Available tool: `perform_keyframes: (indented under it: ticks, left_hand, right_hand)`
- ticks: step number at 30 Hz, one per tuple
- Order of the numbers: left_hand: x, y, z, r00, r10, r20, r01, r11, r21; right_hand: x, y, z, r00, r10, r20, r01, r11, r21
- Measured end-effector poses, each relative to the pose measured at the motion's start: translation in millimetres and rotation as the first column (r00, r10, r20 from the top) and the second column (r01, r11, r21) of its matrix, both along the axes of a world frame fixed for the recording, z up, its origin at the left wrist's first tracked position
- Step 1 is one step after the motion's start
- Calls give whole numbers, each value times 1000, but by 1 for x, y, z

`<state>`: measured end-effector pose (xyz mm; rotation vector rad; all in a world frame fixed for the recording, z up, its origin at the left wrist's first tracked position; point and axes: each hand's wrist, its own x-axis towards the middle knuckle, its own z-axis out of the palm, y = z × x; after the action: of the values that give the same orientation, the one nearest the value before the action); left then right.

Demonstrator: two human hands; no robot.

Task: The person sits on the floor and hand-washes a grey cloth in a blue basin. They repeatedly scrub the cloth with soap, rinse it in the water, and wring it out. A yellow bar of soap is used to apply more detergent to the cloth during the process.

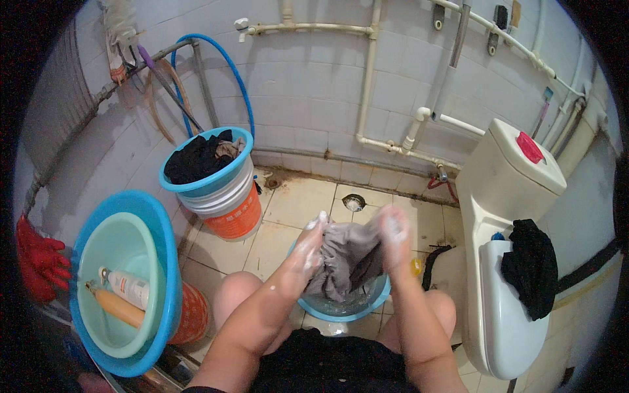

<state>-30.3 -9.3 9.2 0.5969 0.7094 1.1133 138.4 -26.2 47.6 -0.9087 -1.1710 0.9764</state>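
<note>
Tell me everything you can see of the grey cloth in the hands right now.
The grey cloth is a soft, wet-looking fabric, bunched and wrinkled, with a darker fold at its right side. The soapy left hand and right hand grip it from either side, holding it above the small blue basin on the tiled floor. Its lower end hangs down into the basin. Its full shape cannot be told.
</note>
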Motion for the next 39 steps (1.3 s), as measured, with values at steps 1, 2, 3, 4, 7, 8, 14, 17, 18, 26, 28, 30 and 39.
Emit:
perform_keyframes:
  ticks: [1,2,3,4,7,8,14,17,18,26,28,30,39]
  left_hand:
    - [4,3,-6,1000,11,25,-9,999,-45]
    - [8,6,-12,999,15,52,-10,996,-91]
    - [9,6,-18,997,23,76,-13,990,-140]
    - [9,-5,-12,970,-151,191,165,985,-56]
    - [41,-32,-3,932,19,361,65,973,-220]
    - [49,-34,5,959,-63,277,131,963,-234]
    - [52,-4,-84,372,-379,848,102,924,368]
    - [45,-21,-30,977,-37,209,67,988,-139]
    - [50,-19,-27,974,-24,224,61,985,-159]
    - [5,1,-7,999,33,1,-33,996,-79]
    - [3,4,-7,996,-66,58,67,997,-26]
    - [-4,8,-4,997,-68,25,68,998,14]
    - [0,4,-12,996,67,63,-65,997,-31]
  right_hand:
    - [-22,-19,2,937,-67,344,58,998,37]
    - [-41,-34,-1,847,-79,526,-21,983,181]
    - [-56,-44,-2,686,-199,700,-72,939,337]
    - [-62,-44,-6,607,-223,763,-24,954,298]
    - [-44,-5,-16,637,-244,731,326,945,31]
    - [-34,9,-13,679,-273,681,455,885,-100]
    - [-62,-24,-32,756,-294,585,158,949,274]
    - [-45,-8,-12,888,-153,435,225,967,-119]
    - [-40,6,-33,923,-173,344,213,974,-79]
    - [-51,-10,-29,909,184,375,-124,976,-178]
    - [-33,5,-47,931,307,196,-248,929,-273]
    - [-17,11,-39,960,220,172,-148,924,-354]
    - [-33,-18,-9,890,69,451,-62,998,-29]
